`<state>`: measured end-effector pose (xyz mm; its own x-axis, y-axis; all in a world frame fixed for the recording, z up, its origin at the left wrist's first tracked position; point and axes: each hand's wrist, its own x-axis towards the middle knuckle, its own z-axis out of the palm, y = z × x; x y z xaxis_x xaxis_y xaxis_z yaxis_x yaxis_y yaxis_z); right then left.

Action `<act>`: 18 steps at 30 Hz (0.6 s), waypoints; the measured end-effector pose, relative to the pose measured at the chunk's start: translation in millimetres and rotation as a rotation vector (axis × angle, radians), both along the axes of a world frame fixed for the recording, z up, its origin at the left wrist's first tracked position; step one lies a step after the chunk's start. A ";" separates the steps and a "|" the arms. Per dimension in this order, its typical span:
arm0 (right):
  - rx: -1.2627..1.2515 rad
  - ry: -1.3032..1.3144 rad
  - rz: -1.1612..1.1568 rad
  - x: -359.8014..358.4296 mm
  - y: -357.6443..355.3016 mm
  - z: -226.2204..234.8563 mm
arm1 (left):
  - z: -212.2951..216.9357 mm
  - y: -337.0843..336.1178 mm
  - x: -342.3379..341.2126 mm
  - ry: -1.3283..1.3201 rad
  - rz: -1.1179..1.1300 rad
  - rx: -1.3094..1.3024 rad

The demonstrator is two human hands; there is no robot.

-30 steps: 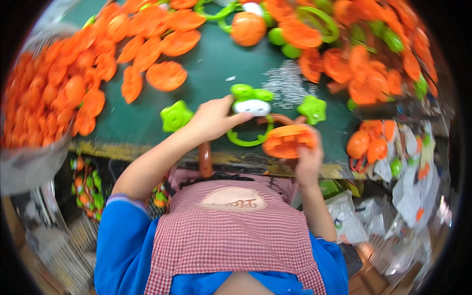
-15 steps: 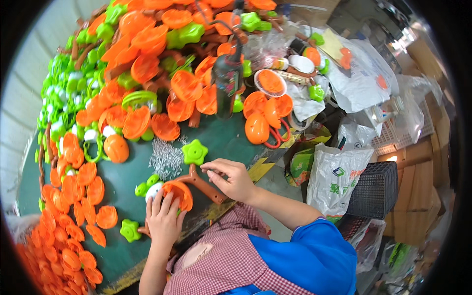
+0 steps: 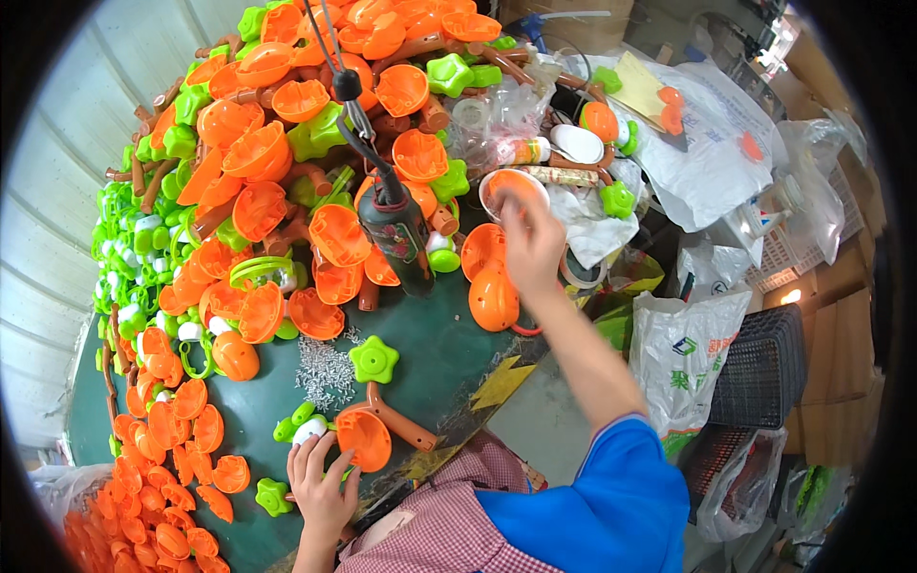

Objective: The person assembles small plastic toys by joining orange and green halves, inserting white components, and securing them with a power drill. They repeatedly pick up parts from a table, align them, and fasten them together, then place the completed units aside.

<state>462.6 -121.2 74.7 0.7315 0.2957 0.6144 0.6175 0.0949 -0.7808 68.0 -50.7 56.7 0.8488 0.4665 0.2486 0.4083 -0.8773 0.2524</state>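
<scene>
Near the table's front edge, my left hand [image 3: 323, 487] is curled at an orange half-shell [image 3: 366, 441] and a white ball-shaped part with green lobes [image 3: 308, 429]. Its thumb rests along the shell's lower left rim. A brown forked plastic piece [image 3: 409, 427] runs out to the right from behind the shell. Above the fork lies a green star [image 3: 373, 360], and a second green star [image 3: 274, 497] sits left of my left hand. My right hand [image 3: 533, 239] reaches over a white-rimmed bowl [image 3: 543, 194] with something orange in it; its fingers are smeared by motion.
An electric screwdriver [image 3: 397, 245] hangs from a cable over the table. Small screws [image 3: 325, 372] lie in a heap. Orange shells [image 3: 258, 153], brown pieces and green parts pile at the back and left. Plastic bags [image 3: 693, 334] and a dark crate [image 3: 759, 368] stand at right.
My right hand has left the brown forked piece and moved up and right to the bowl. My left hand stays by the orange half-shell, whose hollow side now shows more. The view has shifted.
</scene>
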 end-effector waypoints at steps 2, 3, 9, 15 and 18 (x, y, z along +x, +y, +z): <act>-0.046 -0.217 -0.178 81.5 23.9 1.7 | 2.9 -0.7 3.2 -0.046 -0.011 0.013; -0.071 -0.204 -0.227 126.6 33.0 -9.0 | 4.5 -0.7 5.3 -0.065 -0.019 0.026; -0.775 0.072 -0.497 218.4 81.2 6.0 | 6.7 1.0 7.4 -0.124 -0.038 0.035; -0.219 0.243 0.184 228.1 100.5 20.9 | 5.5 4.6 2.4 -0.109 -0.025 0.027; -0.161 0.501 0.152 245.1 87.2 12.5 | 3.4 7.6 2.6 -0.124 -0.026 0.027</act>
